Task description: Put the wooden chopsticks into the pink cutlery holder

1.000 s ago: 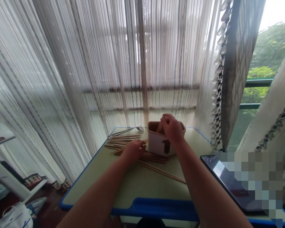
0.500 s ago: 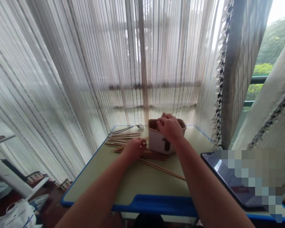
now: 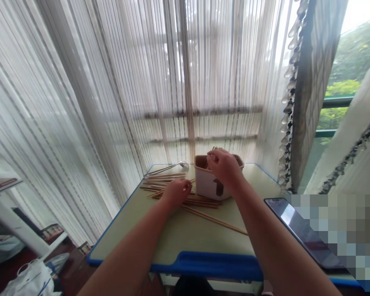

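A white container [image 3: 205, 183] with a brown rim and a dark brown mark on its front stands at the back of the table. My right hand [image 3: 224, 165] is over its opening, fingers curled around chopsticks [image 3: 208, 165] that lean inside. Left of the container, my left hand [image 3: 176, 191] is closed low over a spread of loose chopsticks [image 3: 165, 176]. A thin chopstick end [image 3: 193, 180] pokes out past its fingertips; the palm side is hidden. Several more chopsticks [image 3: 203, 201] lie in front of the container, and a few slant [image 3: 216, 220] toward my right forearm.
A metal ladle [image 3: 183, 164] lies at the table's back left. On the right rests a dark tablet or phone [image 3: 291, 220], partly blurred out. The table [image 3: 135, 242] has a blue edge and front tray [image 3: 218, 263]. Sheer curtains [image 3: 126, 82] hang right behind it.
The view has shifted slightly, moving the scene a little to the right. My left fingers have drawn closer together. My right hand stays at the container, with the chopsticks in its grasp changing position slightly.
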Action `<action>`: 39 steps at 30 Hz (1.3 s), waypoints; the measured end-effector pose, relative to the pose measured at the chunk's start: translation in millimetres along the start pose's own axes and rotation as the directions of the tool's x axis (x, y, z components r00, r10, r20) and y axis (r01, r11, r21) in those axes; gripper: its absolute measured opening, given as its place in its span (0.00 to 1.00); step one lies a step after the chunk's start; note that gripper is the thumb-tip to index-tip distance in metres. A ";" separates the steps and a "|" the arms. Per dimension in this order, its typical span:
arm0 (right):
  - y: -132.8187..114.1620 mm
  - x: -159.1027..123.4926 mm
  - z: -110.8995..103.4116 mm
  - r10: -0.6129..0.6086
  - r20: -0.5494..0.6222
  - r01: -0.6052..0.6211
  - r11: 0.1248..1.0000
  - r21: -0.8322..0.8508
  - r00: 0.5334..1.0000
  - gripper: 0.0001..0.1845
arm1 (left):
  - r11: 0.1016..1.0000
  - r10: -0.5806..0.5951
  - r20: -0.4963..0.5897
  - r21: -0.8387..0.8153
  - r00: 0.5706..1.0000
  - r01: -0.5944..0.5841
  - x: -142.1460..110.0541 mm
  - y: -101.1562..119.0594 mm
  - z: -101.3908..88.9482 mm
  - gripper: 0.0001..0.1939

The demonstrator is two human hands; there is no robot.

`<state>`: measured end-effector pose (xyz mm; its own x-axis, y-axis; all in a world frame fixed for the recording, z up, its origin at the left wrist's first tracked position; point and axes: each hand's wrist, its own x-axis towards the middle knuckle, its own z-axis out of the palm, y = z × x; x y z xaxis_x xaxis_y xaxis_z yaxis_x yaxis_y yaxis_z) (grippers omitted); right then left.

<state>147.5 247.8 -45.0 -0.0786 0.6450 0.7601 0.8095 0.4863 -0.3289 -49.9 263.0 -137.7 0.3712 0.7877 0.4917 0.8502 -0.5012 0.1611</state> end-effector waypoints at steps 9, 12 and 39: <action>5.1 -114.6 -9.4 0.035 0.494 0.071 0.978 -0.195 0.869 0.15 | 0.989 -0.113 -0.069 -0.103 0.991 0.106 -1.4 -16.2 1.8 0.18; 18.1 -140.6 -5.5 0.087 0.506 0.032 0.974 -0.223 0.858 0.15 | 0.986 -0.137 -0.081 -0.112 0.987 0.128 -4.0 -16.1 0.6 0.19; 22.1 -129.4 -17.7 0.223 -0.003 -0.211 0.925 0.317 0.975 0.18 | 0.975 -0.202 -0.033 -0.097 0.979 0.198 -9.8 -11.3 -2.1 0.16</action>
<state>185.8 164.7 -140.7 0.1056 0.7357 0.6690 0.5806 0.5006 -0.6421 -63.9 260.2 -142.5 0.1794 0.8601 0.4775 0.8663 -0.3682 0.3377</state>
